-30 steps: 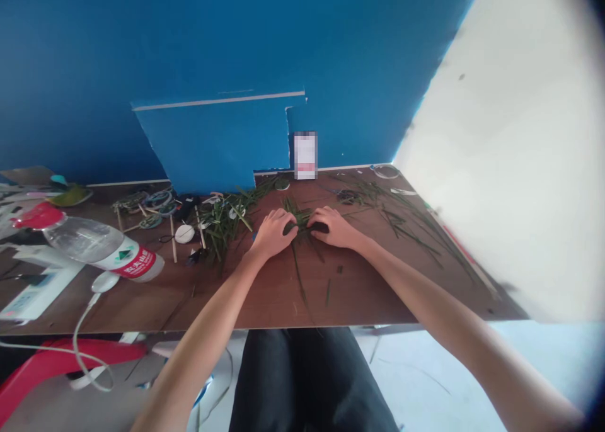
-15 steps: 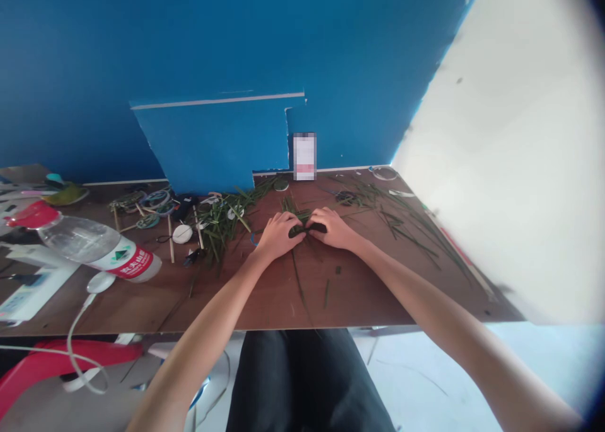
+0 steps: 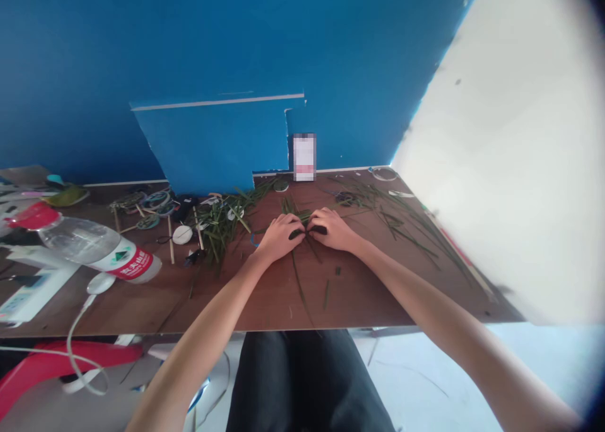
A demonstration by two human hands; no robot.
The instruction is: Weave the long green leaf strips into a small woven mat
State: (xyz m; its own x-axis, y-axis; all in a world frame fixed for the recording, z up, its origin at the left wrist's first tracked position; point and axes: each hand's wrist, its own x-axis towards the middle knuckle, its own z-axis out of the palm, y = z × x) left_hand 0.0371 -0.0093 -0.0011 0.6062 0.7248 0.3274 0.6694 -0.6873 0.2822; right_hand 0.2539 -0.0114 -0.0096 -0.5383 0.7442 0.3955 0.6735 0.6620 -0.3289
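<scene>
Both my hands rest together on the brown table, fingertips meeting over a small bundle of green leaf strips. My left hand has its fingers curled and pinched on the strips. My right hand is closed on the same bundle from the other side. One long thin strip trails from the bundle toward the table's front edge.
A pile of green strips lies left of my hands, more strips are scattered right. A plastic water bottle lies on its side at left, near woven rings, sticks, a white power strip and cable. A blue board leans against the blue wall.
My hands have drawn slightly closer together over the bundle; otherwise nothing on the table has moved.
</scene>
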